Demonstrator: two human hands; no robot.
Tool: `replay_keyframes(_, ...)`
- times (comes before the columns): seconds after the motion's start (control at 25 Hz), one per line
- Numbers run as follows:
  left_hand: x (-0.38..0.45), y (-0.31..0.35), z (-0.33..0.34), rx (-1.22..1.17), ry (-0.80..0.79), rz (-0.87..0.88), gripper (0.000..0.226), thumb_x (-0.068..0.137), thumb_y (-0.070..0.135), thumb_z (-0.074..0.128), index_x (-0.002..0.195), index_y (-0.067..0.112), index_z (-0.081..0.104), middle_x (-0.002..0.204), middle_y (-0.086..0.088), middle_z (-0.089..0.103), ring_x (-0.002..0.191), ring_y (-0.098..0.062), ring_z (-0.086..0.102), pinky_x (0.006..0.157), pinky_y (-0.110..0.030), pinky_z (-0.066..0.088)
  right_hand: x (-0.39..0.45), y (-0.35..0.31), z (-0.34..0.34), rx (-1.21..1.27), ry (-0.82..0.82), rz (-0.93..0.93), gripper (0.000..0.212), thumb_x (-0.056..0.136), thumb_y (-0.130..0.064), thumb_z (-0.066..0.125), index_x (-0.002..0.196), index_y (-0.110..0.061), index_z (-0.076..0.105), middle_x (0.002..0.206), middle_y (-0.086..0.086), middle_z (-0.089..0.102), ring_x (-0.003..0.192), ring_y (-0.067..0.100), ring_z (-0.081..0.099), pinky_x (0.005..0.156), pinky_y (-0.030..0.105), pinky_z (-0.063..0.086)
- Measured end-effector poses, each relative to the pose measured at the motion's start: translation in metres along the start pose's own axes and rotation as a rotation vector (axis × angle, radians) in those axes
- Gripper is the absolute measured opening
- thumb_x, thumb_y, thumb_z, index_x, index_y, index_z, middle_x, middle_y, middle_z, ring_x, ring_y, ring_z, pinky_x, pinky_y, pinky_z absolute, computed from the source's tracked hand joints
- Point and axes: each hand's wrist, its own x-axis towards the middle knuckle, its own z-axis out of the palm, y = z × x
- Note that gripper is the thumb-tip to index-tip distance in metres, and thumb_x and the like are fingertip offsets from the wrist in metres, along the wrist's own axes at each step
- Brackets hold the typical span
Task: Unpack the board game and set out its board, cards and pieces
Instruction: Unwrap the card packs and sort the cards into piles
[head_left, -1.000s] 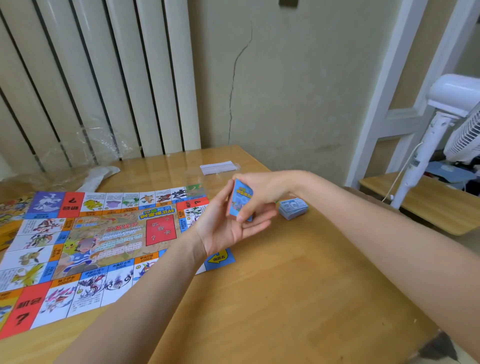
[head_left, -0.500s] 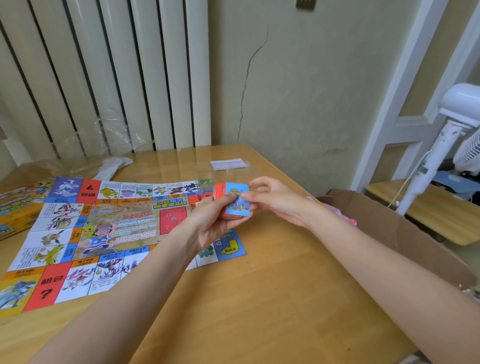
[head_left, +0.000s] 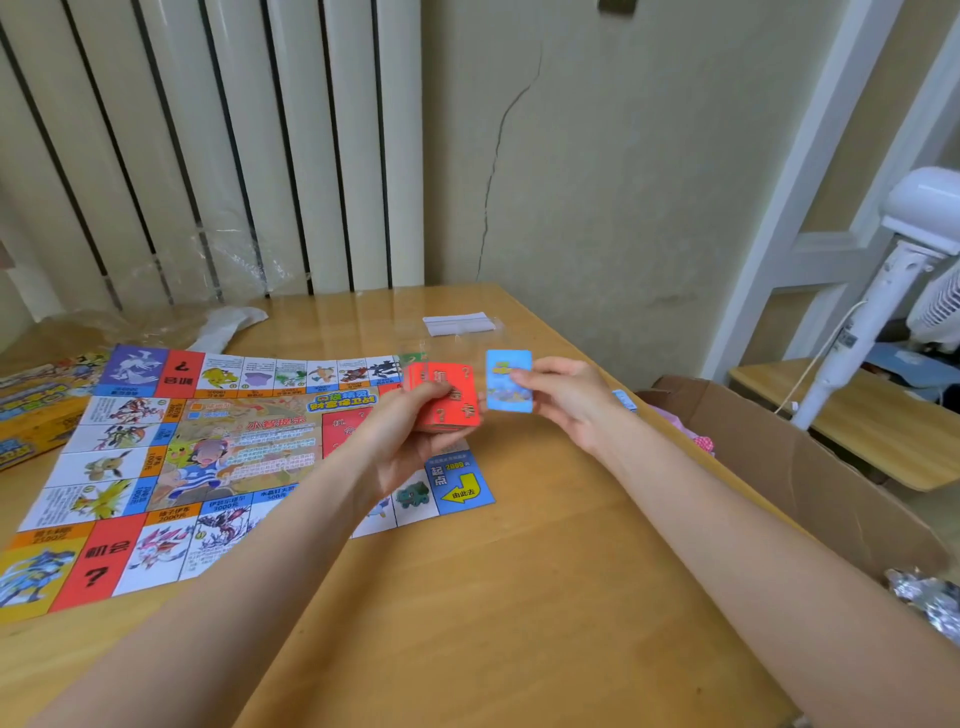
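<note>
Board (head_left: 156, 467) flat on table (head_left: 519, 597), cardboard box (head_left: 805, 467) just beside its right edge.

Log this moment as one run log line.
left hand: holds red cards | right hand: pinches blue card | board: flat on table

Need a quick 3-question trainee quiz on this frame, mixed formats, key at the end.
1. True or false: the left hand holds a stack of red cards.
2. What colour is the card that the right hand pinches? A) green B) blue C) yellow
3. Fill in: the game board lies flat on the ____.

Key:
1. True.
2. B.
3. Table.
</note>
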Motion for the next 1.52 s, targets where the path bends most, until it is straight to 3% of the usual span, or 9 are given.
replay_keyframes(0.2,-0.002,0.01,-0.022,0.089,0.095,0.009,0.009,0.095,0.006,0.045,0.098,0.005,0.054,0.076,-0.013,0.073,0.064,-0.02,0.072,0.055,-0.028,0.059,0.002,0.012,-0.005,-0.419,-0.08,0.184,0.018,0.074,0.002,0.073,0.083,-0.006,0.059,0.074,0.006,0.061,0.063,0.012,0.058,0.059,0.02,0.049)
replay_keyframes(0.4,0.001,0.003,-0.013,0.148,0.095,0.01,0.007,0.094,0.004,0.049,0.098,0.008,0.054,0.066,-0.006,0.072,0.058,-0.014,0.07,0.051,-0.024,0.057,0.014,0.02,0.015,-0.715,0.042,0.025,0.032,0.074,-0.005,0.075,0.058,-0.014,0.049,0.057,0.002,0.047,0.047,0.012,0.039,0.049,0.022,0.035)
replay_keyframes(0.56,0.005,-0.004,-0.012,0.18,0.188,0.019,0.012,0.088,0.002,0.058,0.099,0.007,0.055,0.07,-0.006,0.068,0.059,-0.015,0.066,0.042,-0.02,0.052,0.017,0.022,0.015,-1.108,0.01,-0.006,0.035,0.076,-0.021,0.075,0.063,-0.012,0.043,0.071,0.004,0.048,0.065,0.017,0.043,0.054,0.027,0.031)
replay_keyframes(0.68,0.006,-0.012,-0.013,0.148,0.221,0.002,0.016,0.086,0.0,0.061,0.099,0.008,0.057,0.082,-0.009,0.064,0.071,-0.019,0.062,0.047,-0.023,0.056,0.017,0.026,0.013,-1.071,0.057,-0.09,0.032,0.076,-0.025,0.075,0.084,-0.013,0.046,0.088,0.001,0.051,0.082,0.019,0.048,0.067,0.027,0.037)
replay_keyframes(0.84,0.007,-0.022,-0.006,0.125,0.23,0.014,0.015,0.085,0.0,0.062,0.094,0.011,0.057,0.081,-0.007,0.065,0.071,-0.018,0.063,0.055,-0.024,0.056,0.006,0.017,0.011,-0.458,-0.137,-0.042,0.02,0.087,-0.027,0.064,0.081,-0.008,0.059,0.074,0.006,0.057,0.061,0.014,0.052,0.054,0.02,0.04)
replay_keyframes(0.92,0.006,-0.023,0.001,0.098,0.173,0.008,0.01,0.086,0.004,0.061,0.095,0.009,0.059,0.076,-0.007,0.069,0.067,-0.016,0.067,0.056,-0.023,0.057,-0.005,0.013,0.011,-0.406,-0.239,-0.021,0.017,0.085,-0.022,0.066,0.081,-0.005,0.062,0.071,0.011,0.059,0.056,0.013,0.053,0.051,0.019,0.041)
replay_keyframes(1.12,-0.005,-0.021,0.003,-0.004,0.081,-0.012,0.01,0.09,0.001,0.053,0.096,0.006,0.058,0.083,-0.013,0.07,0.073,-0.02,0.07,0.065,-0.029,0.059,-0.017,-0.001,0.0,-0.317,-0.177,-0.02,0.013,0.081,-0.005,0.069,0.07,-0.006,0.061,0.058,0.005,0.058,0.048,0.008,0.05,0.043,0.015,0.04)
replay_keyframes(1.36,-0.011,-0.023,-0.012,0.044,0.205,-0.029,0.028,0.089,-0.001,0.052,0.117,0.003,0.052,0.093,-0.016,0.065,0.08,-0.025,0.065,0.054,-0.028,0.058,-0.036,0.005,-0.022,-0.779,-0.288,0.237,0.015,0.08,-0.004,0.07,0.07,-0.006,0.058,0.05,0.002,0.056,0.037,0.005,0.048,0.039,0.013,0.041)
replay_keyframes(1.52,-0.016,-0.028,-0.009,0.043,0.197,-0.05,0.029,0.088,-0.001,0.053,0.117,0.002,0.053,0.093,-0.016,0.066,0.078,-0.024,0.067,0.058,-0.032,0.058,-0.036,0.009,-0.015,-1.099,-0.28,0.159,0.025,0.076,-0.017,0.076,0.063,-0.008,0.057,0.052,0.003,0.056,0.037,0.008,0.046,0.038,0.016,0.039)
